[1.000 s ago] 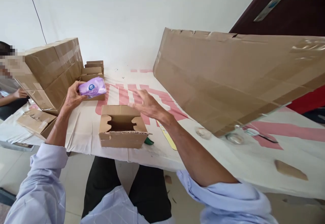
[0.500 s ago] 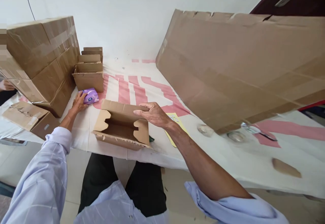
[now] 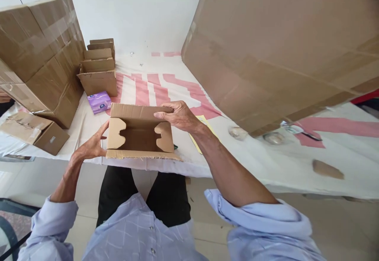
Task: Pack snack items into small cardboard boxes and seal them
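An open cardboard box (image 3: 142, 155) stands near the table's front edge, its side flaps folded partly inward. My right hand (image 3: 179, 115) pinches the raised back flap at its right corner. At the box's left side is my left hand (image 3: 94, 142), fingers spread, with fingertips at the wall; whether they touch it is hard to tell. A purple packet (image 3: 100, 102) lies beyond my left hand, in front of a row of open boxes (image 3: 99, 82).
Large taped cartons (image 3: 50, 71) are stacked at the left, a small closed box (image 3: 35, 131) before them. A big cardboard sheet (image 3: 275, 55) leans at the right. Beneath it lie a magnifying glass (image 3: 294, 129) and tape rolls (image 3: 274, 138). Yellow paper (image 3: 197, 142) is beside my right forearm.
My left hand has left the purple packet and moved toward me to the open box's left side. The box now sits straighter, with my right hand still on its flap. The view has tilted down.
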Available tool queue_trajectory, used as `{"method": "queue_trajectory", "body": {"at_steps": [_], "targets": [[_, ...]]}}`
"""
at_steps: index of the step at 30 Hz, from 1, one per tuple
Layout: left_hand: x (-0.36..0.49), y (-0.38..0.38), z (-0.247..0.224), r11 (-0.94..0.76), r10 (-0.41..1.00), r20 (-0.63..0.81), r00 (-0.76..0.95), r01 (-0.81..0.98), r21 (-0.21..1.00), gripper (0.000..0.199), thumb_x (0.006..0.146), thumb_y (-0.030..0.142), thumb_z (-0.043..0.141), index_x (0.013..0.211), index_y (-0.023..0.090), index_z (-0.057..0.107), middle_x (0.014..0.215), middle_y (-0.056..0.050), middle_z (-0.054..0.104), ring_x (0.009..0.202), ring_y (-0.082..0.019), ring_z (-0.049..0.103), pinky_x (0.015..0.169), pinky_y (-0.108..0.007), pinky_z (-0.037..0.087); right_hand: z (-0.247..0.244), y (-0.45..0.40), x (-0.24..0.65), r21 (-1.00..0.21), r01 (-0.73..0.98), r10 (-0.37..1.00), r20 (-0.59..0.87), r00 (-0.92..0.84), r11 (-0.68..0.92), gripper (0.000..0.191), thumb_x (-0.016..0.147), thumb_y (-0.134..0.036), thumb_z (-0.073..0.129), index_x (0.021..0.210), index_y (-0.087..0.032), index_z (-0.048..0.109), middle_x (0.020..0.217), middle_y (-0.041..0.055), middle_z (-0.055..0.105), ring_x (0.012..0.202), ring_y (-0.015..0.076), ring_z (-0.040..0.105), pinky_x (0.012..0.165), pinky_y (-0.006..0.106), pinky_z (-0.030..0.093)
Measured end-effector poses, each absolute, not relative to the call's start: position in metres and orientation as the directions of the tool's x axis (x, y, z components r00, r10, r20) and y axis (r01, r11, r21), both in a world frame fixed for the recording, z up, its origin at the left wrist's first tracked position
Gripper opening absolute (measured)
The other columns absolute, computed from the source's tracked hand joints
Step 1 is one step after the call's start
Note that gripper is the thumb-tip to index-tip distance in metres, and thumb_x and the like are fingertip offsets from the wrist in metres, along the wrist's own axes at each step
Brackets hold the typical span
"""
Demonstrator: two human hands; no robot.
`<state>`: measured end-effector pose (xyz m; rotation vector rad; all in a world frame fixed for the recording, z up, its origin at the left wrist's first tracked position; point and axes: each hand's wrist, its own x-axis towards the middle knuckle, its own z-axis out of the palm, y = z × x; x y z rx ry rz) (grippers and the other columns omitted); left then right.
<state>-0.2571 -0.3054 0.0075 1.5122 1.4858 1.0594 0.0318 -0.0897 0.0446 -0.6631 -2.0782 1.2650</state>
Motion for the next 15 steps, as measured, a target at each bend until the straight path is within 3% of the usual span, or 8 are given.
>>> {"method": "queue_trajectory", "body": {"at_steps": [5, 9, 12, 15], "targets": [[-0.251, -0.3, 0.009, -0.056, 0.995, 0.082, -0.064, 0.334, 0.941, 0.12, 0.063, 0.039, 0.102, 0.17, 0.033, 0.047, 0.171, -0.014, 0.054, 0.16, -0.048, 0.046, 0.113, -0.053, 0.058, 0.035, -0.083, 0.029, -0.934, 0.077, 0.739, 0.223, -0.635, 0.348, 0.055, 0.072, -0.063, 0.088, 0.064, -0.022, 0.052, 0.064, -0.0057, 0.041, 0.063, 0.0102, 0.036, 0.058, 0.029, 0.03], [-0.252, -0.301, 0.01, -0.041, 0.994, 0.068, -0.082, 0.296, 0.954, 0.111, 0.062, 0.04, 0.101, 0.163, 0.033, 0.056, 0.163, -0.011, 0.062, 0.155, -0.047, 0.052, 0.108, -0.049, 0.06, 0.026, -0.076, 0.028, -0.957, 0.014, 0.776, 0.226, -0.589, 0.29, 0.056, 0.072, -0.072, 0.088, 0.076, -0.021, 0.066, 0.073, -0.0017, 0.059, 0.07, 0.0146, 0.053, 0.066, 0.03, 0.046], [-0.258, -0.303, 0.007, -0.018, 0.981, 0.058, -0.183, 0.214, 0.977, 0.092, 0.059, 0.037, 0.101, 0.145, 0.03, 0.071, 0.149, -0.009, 0.073, 0.144, -0.046, 0.063, 0.108, -0.05, 0.061, 0.021, -0.072, 0.028, -0.976, -0.043, 0.807, 0.199, -0.556, 0.212, 0.067, 0.071, -0.085, 0.083, 0.095, -0.023, 0.073, 0.088, 0.0029, 0.071, 0.084, 0.0203, 0.067, 0.075, 0.033, 0.057], [-0.268, -0.3, 0.0, -0.041, 0.955, 0.052, -0.293, 0.043, 0.998, 0.068, 0.061, 0.046, 0.099, 0.123, 0.024, 0.08, 0.13, -0.01, 0.082, 0.133, -0.045, 0.07, 0.11, -0.053, 0.061, 0.016, -0.069, 0.028, -0.986, -0.082, 0.811, 0.165, -0.561, 0.144, 0.079, 0.069, -0.093, 0.081, 0.109, -0.025, 0.074, 0.102, 0.0071, 0.078, 0.093, 0.0234, 0.075, 0.079, 0.036, 0.063]]}}
